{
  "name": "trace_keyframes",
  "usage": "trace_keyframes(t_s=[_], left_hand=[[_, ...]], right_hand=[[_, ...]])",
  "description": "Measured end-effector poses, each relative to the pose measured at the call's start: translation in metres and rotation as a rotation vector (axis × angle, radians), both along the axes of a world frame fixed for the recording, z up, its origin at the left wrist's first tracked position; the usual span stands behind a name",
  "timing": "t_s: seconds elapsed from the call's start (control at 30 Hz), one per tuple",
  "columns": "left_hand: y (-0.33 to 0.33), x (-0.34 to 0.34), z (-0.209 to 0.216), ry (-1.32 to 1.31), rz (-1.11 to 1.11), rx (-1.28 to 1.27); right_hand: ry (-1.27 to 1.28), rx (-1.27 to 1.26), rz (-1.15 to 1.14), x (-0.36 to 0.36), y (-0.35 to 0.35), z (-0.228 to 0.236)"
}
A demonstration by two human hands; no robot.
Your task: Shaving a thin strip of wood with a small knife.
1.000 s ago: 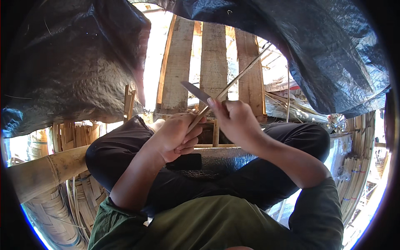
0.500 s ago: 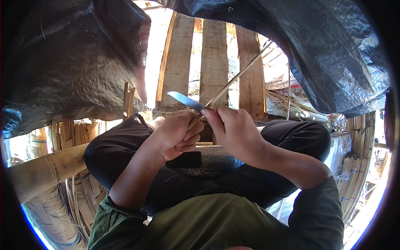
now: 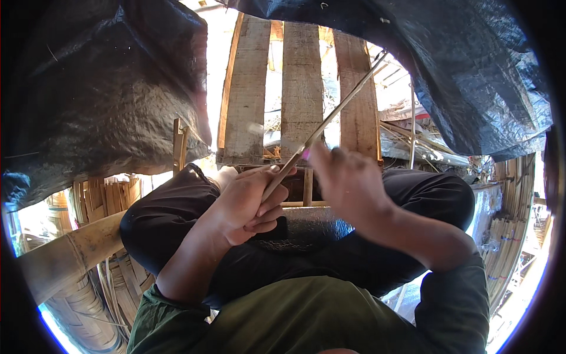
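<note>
Daylight blown out between planks (image 3: 302, 88); left tarpaulin (image 3: 112, 88) dim; hands (image 3: 354, 183): right motion-blurred; edges bowed, corners black.

Right of the stick (image 3: 329, 120), the right hand (image 3: 354, 180) blurs; the left hand (image 3: 247, 197) hides the stick's lower end.

Two hands (image 3: 250, 197), one stick (image 3: 330, 117) (and three planks (image 3: 301, 88)).

Beyond the lap (image 3: 247, 271), between a left tarp (image 3: 106, 112) and a right tarp (image 3: 448, 76), lie three planks (image 3: 302, 76) side by side, the stick (image 3: 340, 107) slanting from the left hand (image 3: 250, 200) across the middle one's near right corner, a pole (image 3: 73, 251) beside the left knee (image 3: 153, 212).
</note>
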State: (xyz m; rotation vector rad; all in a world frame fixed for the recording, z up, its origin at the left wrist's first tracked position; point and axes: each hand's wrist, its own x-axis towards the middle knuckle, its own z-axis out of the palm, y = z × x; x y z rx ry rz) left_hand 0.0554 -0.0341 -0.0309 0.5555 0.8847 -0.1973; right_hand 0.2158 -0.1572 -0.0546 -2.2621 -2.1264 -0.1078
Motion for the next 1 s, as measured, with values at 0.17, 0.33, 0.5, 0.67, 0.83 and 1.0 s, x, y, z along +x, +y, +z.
trace_keyframes(t_s=[0.17, 0.33, 0.5, 0.67, 0.83, 1.0], left_hand=[[-0.003, 0.0, -0.001, 0.008, -0.014, 0.036], [0.0, -0.001, 0.009, 0.055, 0.015, 0.034], [0.001, -0.006, -0.001, 0.025, -0.019, 0.026], [0.002, -0.007, 0.01, 0.019, -0.023, 0.048], [0.0, -0.011, 0.01, 0.037, 0.003, 0.032], [0.0, -0.011, 0.008, -0.001, -0.024, 0.07]], right_hand=[[-0.186, -0.004, 0.076, -0.01, -0.001, 0.0], [0.035, -0.116, -0.022, 0.011, 0.008, 0.001], [0.236, -0.139, 0.009, 0.004, 0.003, 0.0], [0.034, -0.14, -0.094, 0.022, 0.008, 0.002], [-0.013, -0.074, -0.104, 0.028, 0.007, -0.009], [0.062, -0.225, -0.063, 0.017, 0.005, 0.0]])
